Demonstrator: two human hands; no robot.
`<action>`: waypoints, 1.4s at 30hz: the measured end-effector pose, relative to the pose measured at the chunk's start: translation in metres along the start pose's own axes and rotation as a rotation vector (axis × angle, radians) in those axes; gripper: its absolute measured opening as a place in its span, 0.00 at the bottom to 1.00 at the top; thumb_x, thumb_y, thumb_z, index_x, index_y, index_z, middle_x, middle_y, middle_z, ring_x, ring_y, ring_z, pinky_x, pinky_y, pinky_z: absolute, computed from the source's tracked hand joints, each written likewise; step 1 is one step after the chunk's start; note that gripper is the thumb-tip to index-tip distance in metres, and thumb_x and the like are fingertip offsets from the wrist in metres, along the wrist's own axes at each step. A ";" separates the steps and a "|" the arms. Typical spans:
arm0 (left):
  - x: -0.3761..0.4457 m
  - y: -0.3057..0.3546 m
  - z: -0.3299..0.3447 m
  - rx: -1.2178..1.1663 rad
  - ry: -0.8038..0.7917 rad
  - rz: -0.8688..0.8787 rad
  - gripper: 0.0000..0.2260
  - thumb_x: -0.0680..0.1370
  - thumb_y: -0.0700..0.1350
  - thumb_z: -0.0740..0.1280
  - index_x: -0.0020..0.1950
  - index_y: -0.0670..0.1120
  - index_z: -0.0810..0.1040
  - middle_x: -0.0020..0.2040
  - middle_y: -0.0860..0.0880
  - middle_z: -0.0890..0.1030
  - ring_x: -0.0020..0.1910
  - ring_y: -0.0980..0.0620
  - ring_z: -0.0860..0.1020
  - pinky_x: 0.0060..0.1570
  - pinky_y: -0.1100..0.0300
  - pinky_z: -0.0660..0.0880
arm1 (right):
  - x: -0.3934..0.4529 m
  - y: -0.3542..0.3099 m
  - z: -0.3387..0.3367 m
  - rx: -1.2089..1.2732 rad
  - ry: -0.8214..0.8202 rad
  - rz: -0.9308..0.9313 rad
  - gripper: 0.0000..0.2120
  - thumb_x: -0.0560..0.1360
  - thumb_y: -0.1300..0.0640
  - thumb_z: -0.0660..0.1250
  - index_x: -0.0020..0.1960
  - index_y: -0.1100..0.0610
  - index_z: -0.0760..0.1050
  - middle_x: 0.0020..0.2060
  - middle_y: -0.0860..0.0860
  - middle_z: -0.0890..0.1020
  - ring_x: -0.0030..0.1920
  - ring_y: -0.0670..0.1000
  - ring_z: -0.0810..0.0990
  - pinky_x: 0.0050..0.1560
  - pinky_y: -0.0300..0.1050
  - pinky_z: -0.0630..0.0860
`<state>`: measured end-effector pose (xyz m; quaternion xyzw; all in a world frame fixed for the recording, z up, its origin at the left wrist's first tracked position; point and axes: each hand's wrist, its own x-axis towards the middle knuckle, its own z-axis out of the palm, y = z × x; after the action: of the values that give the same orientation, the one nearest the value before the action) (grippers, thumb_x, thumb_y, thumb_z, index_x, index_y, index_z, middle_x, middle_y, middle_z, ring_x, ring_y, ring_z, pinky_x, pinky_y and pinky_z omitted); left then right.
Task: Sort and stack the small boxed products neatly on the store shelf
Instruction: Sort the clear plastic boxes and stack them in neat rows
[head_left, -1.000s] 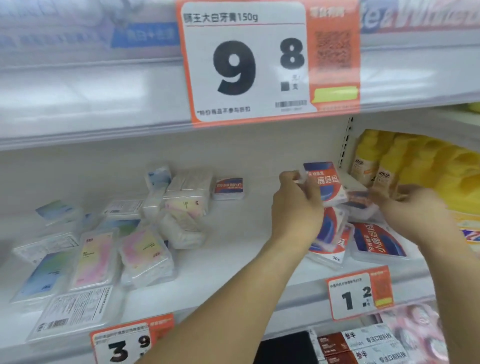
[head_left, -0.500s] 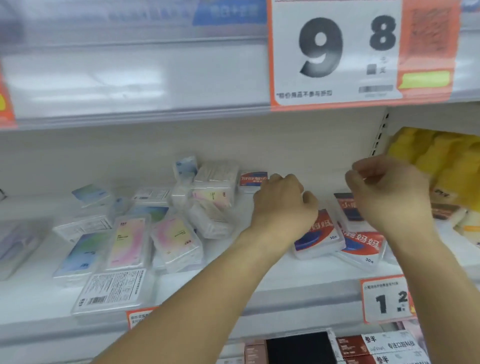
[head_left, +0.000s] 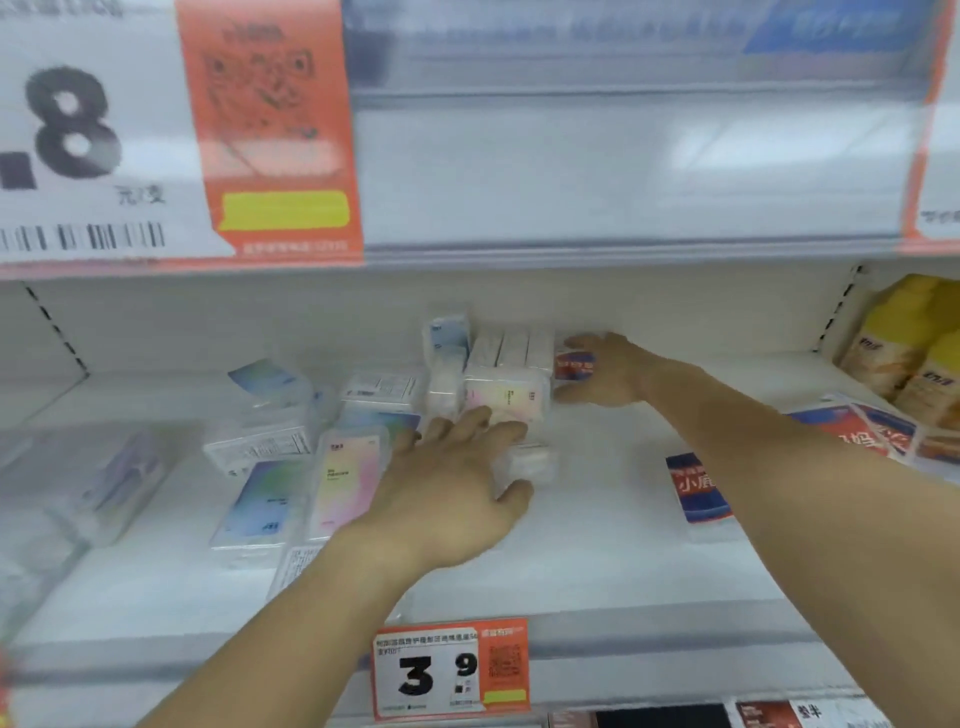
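While your right hand (head_left: 605, 370) reaches far back, fingers spread around a red-and-blue box (head_left: 574, 364), your left hand (head_left: 451, 493) lies open over the pastel boxes (head_left: 348, 475) mid-shelf — the gathering step. Next: close on that stray box and carry it right, to its own kind (head_left: 696, 486).

The shelf (head_left: 597, 561) looks like smooth white painted metal with a soft sheen. The pastel boxes (head_left: 343, 478) sit in clear glossy plastic film that catches the light. The red and blue box (head_left: 574, 364) looks like printed card. The price tag (head_left: 451, 667) is matt paper behind a clear plastic strip.
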<state>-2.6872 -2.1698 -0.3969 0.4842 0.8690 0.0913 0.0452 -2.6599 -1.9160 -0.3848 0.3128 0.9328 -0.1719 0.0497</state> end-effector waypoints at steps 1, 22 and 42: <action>0.001 0.000 0.001 -0.002 0.014 0.001 0.26 0.78 0.63 0.55 0.75 0.65 0.55 0.78 0.58 0.54 0.74 0.50 0.58 0.72 0.47 0.56 | 0.006 0.003 0.006 -0.012 0.016 -0.017 0.44 0.63 0.30 0.68 0.75 0.45 0.63 0.71 0.51 0.70 0.68 0.57 0.71 0.68 0.55 0.70; 0.014 0.008 -0.001 -0.127 0.011 -0.144 0.21 0.76 0.68 0.51 0.66 0.64 0.66 0.71 0.57 0.65 0.69 0.49 0.65 0.65 0.49 0.60 | -0.136 0.108 -0.077 0.065 0.470 0.182 0.29 0.73 0.32 0.64 0.62 0.54 0.74 0.56 0.51 0.80 0.51 0.53 0.78 0.51 0.47 0.75; -0.046 -0.024 -0.033 -0.079 0.054 -0.173 0.33 0.70 0.70 0.63 0.73 0.65 0.60 0.78 0.54 0.56 0.77 0.48 0.49 0.73 0.37 0.49 | -0.168 -0.042 0.066 0.311 0.261 -0.288 0.29 0.73 0.42 0.68 0.72 0.41 0.65 0.72 0.48 0.63 0.72 0.51 0.63 0.70 0.48 0.66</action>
<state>-2.6889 -2.2252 -0.3698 0.4026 0.9041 0.1345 0.0485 -2.5521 -2.0654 -0.4010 0.2003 0.9286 -0.2768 -0.1450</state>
